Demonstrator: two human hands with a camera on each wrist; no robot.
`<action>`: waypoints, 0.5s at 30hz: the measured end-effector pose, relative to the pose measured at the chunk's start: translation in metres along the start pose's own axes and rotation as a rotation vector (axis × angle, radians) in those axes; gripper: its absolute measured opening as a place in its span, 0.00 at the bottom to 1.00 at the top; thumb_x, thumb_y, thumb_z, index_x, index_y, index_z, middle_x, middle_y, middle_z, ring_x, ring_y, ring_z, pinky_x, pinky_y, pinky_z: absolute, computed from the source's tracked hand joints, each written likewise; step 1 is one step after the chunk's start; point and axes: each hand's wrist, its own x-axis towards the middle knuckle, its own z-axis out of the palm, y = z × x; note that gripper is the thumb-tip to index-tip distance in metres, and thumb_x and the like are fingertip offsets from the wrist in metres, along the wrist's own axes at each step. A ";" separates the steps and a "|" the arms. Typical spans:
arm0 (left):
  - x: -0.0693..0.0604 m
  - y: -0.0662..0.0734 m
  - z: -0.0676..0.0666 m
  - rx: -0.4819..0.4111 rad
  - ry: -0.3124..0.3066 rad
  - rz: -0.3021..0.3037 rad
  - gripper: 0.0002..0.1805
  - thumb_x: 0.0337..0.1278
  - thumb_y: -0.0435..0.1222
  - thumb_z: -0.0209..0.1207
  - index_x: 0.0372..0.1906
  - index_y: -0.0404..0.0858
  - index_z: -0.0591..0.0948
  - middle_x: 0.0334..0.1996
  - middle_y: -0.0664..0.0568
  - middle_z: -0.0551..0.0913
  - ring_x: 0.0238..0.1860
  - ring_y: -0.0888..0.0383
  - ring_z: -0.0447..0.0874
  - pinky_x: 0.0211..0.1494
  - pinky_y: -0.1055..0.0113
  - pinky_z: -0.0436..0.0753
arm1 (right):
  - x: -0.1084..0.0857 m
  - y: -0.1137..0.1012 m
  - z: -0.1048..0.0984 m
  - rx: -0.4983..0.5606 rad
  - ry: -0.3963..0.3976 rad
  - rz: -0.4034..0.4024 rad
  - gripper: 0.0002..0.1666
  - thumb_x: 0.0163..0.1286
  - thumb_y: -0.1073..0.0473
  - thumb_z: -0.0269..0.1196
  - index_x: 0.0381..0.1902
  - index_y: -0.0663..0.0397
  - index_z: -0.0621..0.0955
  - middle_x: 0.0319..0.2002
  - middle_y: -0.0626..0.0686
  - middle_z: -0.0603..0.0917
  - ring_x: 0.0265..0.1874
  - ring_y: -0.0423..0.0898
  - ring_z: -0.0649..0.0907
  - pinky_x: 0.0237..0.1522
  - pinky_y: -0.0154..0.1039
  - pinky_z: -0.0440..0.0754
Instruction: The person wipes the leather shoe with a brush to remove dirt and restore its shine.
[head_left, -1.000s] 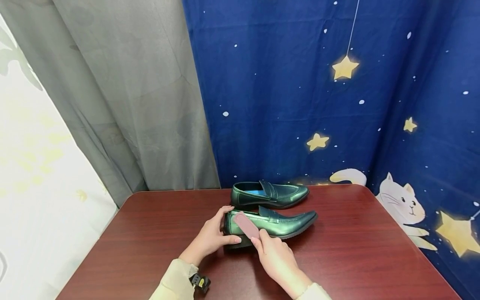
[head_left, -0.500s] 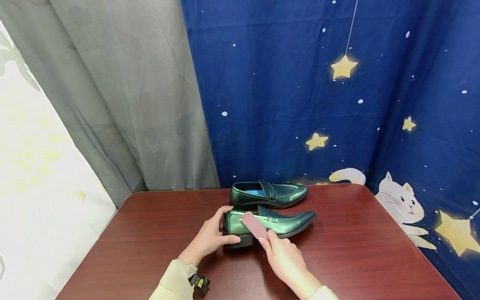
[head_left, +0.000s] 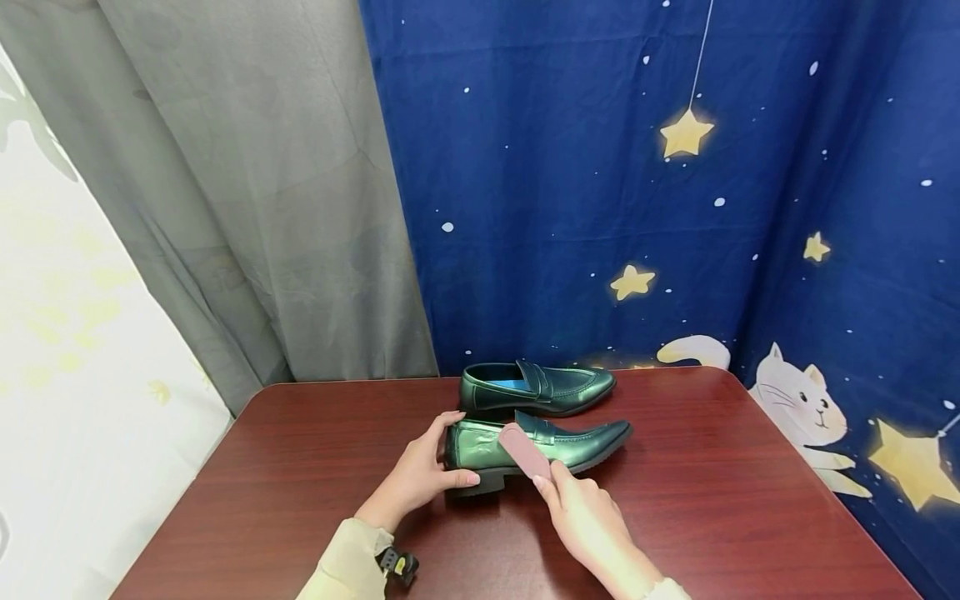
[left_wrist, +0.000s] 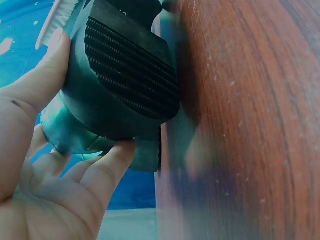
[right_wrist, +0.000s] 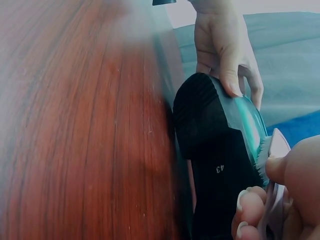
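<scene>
A shiny dark green loafer (head_left: 480,446) lies tilted on the table, its sole partly turned toward the person. The left hand (head_left: 420,473) grips it round the heel, thumb near the heel block and fingers behind. In the left wrist view the ridged black heel (left_wrist: 130,70) shows close up. The right hand (head_left: 588,518) holds a pink brush (head_left: 523,450) by its handle. White bristles (right_wrist: 262,159) press on the loafer's side in the right wrist view. The number 43 is on the black sole (right_wrist: 220,190).
A second green loafer (head_left: 577,392) with a blue insole stands upright just behind the first, near the table's back edge. The reddish-brown wooden table (head_left: 315,450) backs onto a grey curtain (head_left: 300,208) and a blue starry curtain (head_left: 562,167).
The right hand has slid the brush rightward along the loafer's side, from near the heel toward the middle. The left hand keeps its grip on the heel.
</scene>
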 end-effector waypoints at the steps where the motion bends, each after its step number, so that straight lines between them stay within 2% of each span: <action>1: 0.000 0.000 0.000 -0.001 -0.002 -0.003 0.51 0.44 0.45 0.78 0.74 0.52 0.62 0.62 0.44 0.79 0.59 0.51 0.82 0.56 0.56 0.85 | 0.000 0.001 -0.001 -0.002 -0.006 0.005 0.14 0.76 0.44 0.58 0.33 0.42 0.72 0.17 0.47 0.71 0.19 0.50 0.78 0.21 0.47 0.67; 9: 0.001 0.001 0.001 -0.019 -0.005 -0.001 0.50 0.45 0.43 0.78 0.74 0.50 0.63 0.63 0.42 0.78 0.60 0.49 0.82 0.56 0.57 0.85 | -0.004 0.009 -0.008 -0.006 -0.011 0.023 0.15 0.76 0.44 0.57 0.31 0.42 0.71 0.17 0.47 0.71 0.19 0.49 0.77 0.21 0.46 0.66; 15: 0.002 0.000 0.001 -0.022 -0.004 0.003 0.50 0.44 0.41 0.78 0.73 0.50 0.63 0.63 0.41 0.78 0.59 0.50 0.82 0.55 0.59 0.85 | -0.006 0.017 -0.015 -0.003 -0.029 0.067 0.16 0.76 0.43 0.57 0.31 0.42 0.71 0.17 0.48 0.71 0.19 0.49 0.76 0.21 0.46 0.66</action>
